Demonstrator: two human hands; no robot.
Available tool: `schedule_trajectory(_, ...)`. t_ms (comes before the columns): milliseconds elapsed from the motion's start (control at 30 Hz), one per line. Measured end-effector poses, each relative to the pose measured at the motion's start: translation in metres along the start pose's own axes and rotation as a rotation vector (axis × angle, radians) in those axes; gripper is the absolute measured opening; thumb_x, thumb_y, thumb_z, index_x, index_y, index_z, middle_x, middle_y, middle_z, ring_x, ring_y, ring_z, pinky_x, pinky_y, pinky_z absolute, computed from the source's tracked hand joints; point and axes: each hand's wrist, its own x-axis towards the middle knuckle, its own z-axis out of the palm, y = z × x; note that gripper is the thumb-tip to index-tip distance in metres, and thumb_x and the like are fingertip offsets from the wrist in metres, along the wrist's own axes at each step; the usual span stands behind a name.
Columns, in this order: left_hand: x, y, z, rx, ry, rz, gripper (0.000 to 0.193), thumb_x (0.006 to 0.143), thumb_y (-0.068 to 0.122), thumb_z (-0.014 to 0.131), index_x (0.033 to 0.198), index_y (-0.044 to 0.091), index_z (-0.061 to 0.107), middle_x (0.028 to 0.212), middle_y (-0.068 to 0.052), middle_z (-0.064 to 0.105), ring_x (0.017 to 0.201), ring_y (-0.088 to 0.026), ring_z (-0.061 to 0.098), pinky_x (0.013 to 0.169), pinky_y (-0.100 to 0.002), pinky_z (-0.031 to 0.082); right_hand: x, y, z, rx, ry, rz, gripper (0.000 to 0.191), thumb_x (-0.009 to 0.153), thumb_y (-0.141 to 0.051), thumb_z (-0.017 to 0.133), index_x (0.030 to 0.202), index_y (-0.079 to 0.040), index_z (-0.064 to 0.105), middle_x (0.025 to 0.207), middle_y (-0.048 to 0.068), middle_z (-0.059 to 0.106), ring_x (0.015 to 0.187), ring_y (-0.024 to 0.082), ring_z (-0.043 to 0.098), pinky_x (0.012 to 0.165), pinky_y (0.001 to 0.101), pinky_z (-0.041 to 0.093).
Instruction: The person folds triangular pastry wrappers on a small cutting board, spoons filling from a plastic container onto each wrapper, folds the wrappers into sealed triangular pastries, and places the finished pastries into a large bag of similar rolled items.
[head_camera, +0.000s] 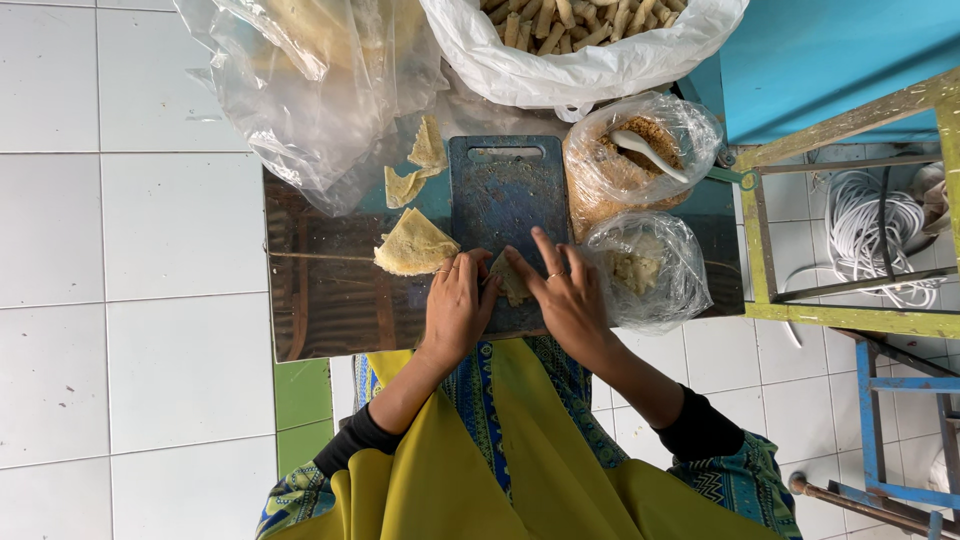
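Yellow wrapper piece (511, 279) lies half hidden, pinched between left hand (457, 306) and right hand (568, 295) fingers.

One camera, worn on the head, looks almost straight down over the person's lap. The desk (330, 300) runs across the middle of the frame, close below, with the hands (515, 300) near the centre. The person's body fills the bottom edge; bags (585, 60) cross the top edge. White floor tiles (120, 250) show on the left, a frame (850, 200) on the right.
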Motion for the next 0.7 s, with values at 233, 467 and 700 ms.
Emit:
schedule_trajectory(233,0.001,0.0,0.0,0.011,-0.004,0.0,0.032,0.096,0.014,0.069,0.122,0.002,0.056,0.094,-0.011,0.058,0.089,-0.03,0.058,0.081,-0.042,0.048,0.004,-0.009,-0.001,0.142,0.041,0.018,0.073,0.094,0.005,0.061,0.157,-0.029,0.049,0.164,0.008,0.026,0.129,0.034,0.045,0.108,0.0478,0.043)
schedule_trajectory(467,0.0,0.0,0.001,0.003,-0.014,-0.01,0.031,0.096,0.015,0.07,0.121,0.003,0.056,0.093,-0.01,0.058,0.088,-0.03,0.058,0.08,-0.041,0.048,0.005,0.002,-0.007,-0.032,-0.01,0.033,0.078,0.088,0.005,0.063,0.155,-0.034,0.051,0.162,0.008,0.03,0.13,0.034,0.045,0.104,0.0475,0.042)
schedule_trajectory(700,0.0,-0.001,0.002,0.033,-0.031,-0.025,0.029,0.098,0.017,0.069,0.12,0.004,0.056,0.092,-0.009,0.058,0.087,-0.028,0.058,0.079,-0.041,0.047,-0.01,0.003,-0.012,0.065,0.085,0.005,0.054,0.094,-0.001,0.066,0.144,-0.022,0.063,0.156,0.008,0.04,0.13,0.035,0.044,0.106,0.0484,0.041)
